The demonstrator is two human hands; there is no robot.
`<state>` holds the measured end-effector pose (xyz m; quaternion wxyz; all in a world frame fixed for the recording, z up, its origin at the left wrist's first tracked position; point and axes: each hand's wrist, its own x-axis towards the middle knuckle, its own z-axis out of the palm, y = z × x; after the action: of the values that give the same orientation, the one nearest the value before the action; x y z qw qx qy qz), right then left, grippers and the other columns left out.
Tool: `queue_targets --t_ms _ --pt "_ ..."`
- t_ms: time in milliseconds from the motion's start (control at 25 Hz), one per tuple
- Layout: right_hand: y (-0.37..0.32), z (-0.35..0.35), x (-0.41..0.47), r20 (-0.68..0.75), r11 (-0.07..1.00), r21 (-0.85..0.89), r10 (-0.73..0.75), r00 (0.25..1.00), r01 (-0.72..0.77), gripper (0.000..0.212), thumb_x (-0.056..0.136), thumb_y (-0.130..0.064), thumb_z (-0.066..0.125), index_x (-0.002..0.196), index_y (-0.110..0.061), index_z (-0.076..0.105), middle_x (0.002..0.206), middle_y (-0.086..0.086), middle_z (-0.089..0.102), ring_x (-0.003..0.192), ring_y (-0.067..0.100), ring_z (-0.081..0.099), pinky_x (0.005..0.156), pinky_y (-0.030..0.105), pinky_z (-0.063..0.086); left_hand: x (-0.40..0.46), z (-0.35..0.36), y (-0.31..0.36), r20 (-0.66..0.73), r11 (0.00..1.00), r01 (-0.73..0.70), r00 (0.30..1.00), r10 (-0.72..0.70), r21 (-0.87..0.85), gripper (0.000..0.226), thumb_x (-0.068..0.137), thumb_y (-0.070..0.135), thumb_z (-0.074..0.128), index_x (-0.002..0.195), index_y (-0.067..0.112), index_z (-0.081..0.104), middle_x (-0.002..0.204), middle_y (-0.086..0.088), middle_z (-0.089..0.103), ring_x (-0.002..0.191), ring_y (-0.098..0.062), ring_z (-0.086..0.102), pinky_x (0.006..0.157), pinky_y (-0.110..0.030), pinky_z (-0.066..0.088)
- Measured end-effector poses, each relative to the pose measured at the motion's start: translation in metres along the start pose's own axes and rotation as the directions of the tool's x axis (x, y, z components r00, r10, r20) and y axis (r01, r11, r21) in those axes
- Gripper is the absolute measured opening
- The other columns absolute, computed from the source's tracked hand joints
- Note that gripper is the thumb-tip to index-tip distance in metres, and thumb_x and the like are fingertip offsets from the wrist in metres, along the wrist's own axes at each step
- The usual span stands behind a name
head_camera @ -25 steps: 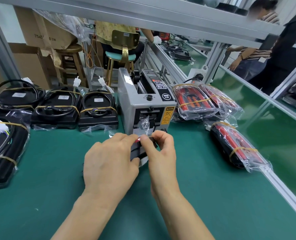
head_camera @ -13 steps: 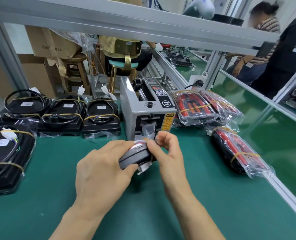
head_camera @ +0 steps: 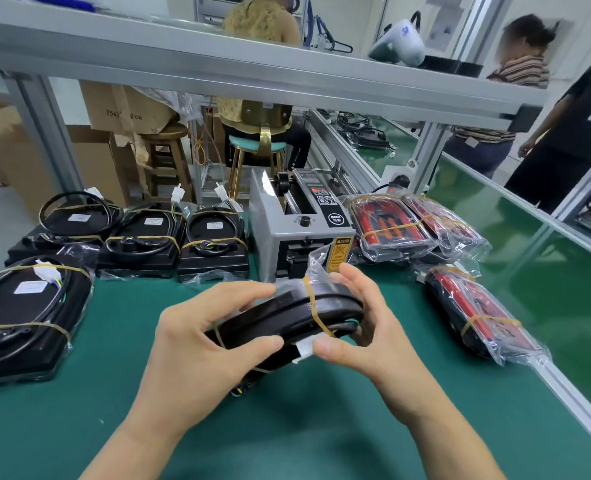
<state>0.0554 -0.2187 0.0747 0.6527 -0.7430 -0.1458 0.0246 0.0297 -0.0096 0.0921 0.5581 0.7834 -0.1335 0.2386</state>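
A flat black lamp unit [head_camera: 287, 317] in a clear plastic bag, bound with yellow rubber bands, is held edge-on above the green table. My left hand [head_camera: 197, 344] grips its left end, fingers over the top and thumb along the near edge. My right hand [head_camera: 366, 334] holds its right end, thumb pressing a white strip of tape [head_camera: 304, 349] on the bag's near side. Right behind the unit stands the grey tape dispenser [head_camera: 301, 233].
Bagged black units with coiled cables [head_camera: 141, 244] lie at the left and back left. Bagged red-faced units [head_camera: 391, 230] lie at the right, one [head_camera: 481, 317] near the aluminium table rail [head_camera: 571, 393]. A shelf beam crosses overhead. People stand and sit beyond the bench.
Both hands have lifted the bagged unit away from the dispenser mouth and toward me, turning it edge-on; a strip of tape now sits under my right thumb.
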Motion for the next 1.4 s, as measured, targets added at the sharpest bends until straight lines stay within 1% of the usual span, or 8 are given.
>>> queue_targets --t_ms 320,480,720,960,1040,1160,1280,1400 --pt "-0.006 0.010 -0.002 0.005 0.997 0.069 -0.023 1.000 0.022 0.086 0.058 -0.031 0.083 0.136 -0.036 0.044 0.130 -0.008 0.061 0.119 0.009 0.059 0.108 0.040 0.042 -0.001 -0.008 0.003 0.031 0.996 -0.085 0.996 0.085 -0.019 0.032 0.061 0.025 0.079 0.092 0.030 0.076 0.103 0.016 0.070 0.102 -0.007 0.065 0.087 -0.011 0.045" --pt "-0.006 0.018 -0.008 -0.067 0.992 0.031 -0.121 0.990 0.123 0.090 0.056 -0.032 0.084 0.135 -0.038 0.043 0.129 -0.014 0.059 0.120 0.007 0.057 0.104 0.025 0.042 -0.001 -0.012 -0.009 0.069 0.985 -0.130 0.988 0.138 -0.110 0.036 0.065 0.025 0.076 0.100 0.027 0.072 0.108 0.009 0.070 0.105 -0.012 0.065 0.092 -0.018 0.047" --pt "-0.013 0.025 -0.015 -0.166 0.951 0.023 -0.299 0.940 0.307 0.091 0.066 -0.006 0.079 0.139 -0.040 0.036 0.131 -0.011 0.057 0.127 0.012 0.051 0.101 0.016 0.038 -0.002 -0.019 -0.045 0.108 0.823 0.124 0.991 -0.077 -0.554 0.059 0.049 0.007 0.082 0.104 0.022 0.071 0.106 -0.002 0.072 0.101 -0.016 0.066 0.089 -0.024 0.051" --pt "-0.022 0.032 -0.017 -0.152 0.940 0.010 -0.337 0.929 0.342 0.088 0.068 -0.002 0.076 0.139 -0.038 0.037 0.130 -0.011 0.058 0.124 0.015 0.053 0.102 0.018 0.039 -0.003 -0.021 -0.061 0.135 0.673 0.213 0.977 -0.168 -0.708 0.064 0.044 -0.001 0.074 0.105 0.019 0.072 0.104 -0.002 0.073 0.092 -0.013 0.069 0.080 -0.023 0.054" --pt "-0.023 0.025 -0.013 -0.080 0.962 -0.066 -0.269 0.960 0.265 0.100 0.063 -0.019 0.082 0.142 -0.047 0.028 0.139 -0.022 0.047 0.130 0.006 0.046 0.102 0.011 0.035 -0.002 -0.028 -0.058 0.131 0.698 0.200 0.980 -0.152 -0.688 0.066 0.044 -0.005 0.074 0.105 0.018 0.073 0.105 -0.003 0.073 0.095 -0.013 0.069 0.082 -0.023 0.054" --pt "-0.030 0.009 0.005 0.214 0.986 -0.147 -0.046 0.976 0.079 0.120 0.050 -0.039 0.089 0.142 -0.058 0.015 0.144 -0.032 0.036 0.136 -0.011 0.029 0.105 0.007 0.028 0.005 -0.051 -0.042 0.159 0.855 0.171 0.982 -0.106 -0.490 0.069 0.041 -0.002 0.084 0.104 0.024 0.075 0.104 -0.006 0.074 0.100 -0.015 0.069 0.085 -0.021 0.053" --pt "-0.032 0.017 0.028 0.479 1.000 -0.026 0.006 0.878 0.007 0.095 0.053 -0.018 0.088 0.135 -0.040 0.045 0.136 -0.011 0.057 0.130 0.003 0.048 0.106 0.022 0.037 0.012 -0.079 -0.027 0.242 0.936 0.189 0.963 -0.117 -0.297 0.071 0.043 0.019 0.086 0.111 0.032 0.071 0.107 -0.005 0.073 0.106 -0.016 0.067 0.089 -0.019 0.050" --pt "-0.025 0.043 0.042 0.466 0.990 0.137 -0.050 0.883 -0.016 0.068 0.057 -0.013 0.085 0.121 -0.020 0.063 0.125 0.010 0.066 0.118 0.024 0.061 0.100 0.037 0.047 0.015 -0.105 -0.019 0.331 0.960 0.219 0.931 -0.153 -0.173 0.069 0.053 0.024 0.086 0.119 0.033 0.066 0.121 0.000 0.068 0.115 -0.016 0.062 0.096 -0.021 0.046"
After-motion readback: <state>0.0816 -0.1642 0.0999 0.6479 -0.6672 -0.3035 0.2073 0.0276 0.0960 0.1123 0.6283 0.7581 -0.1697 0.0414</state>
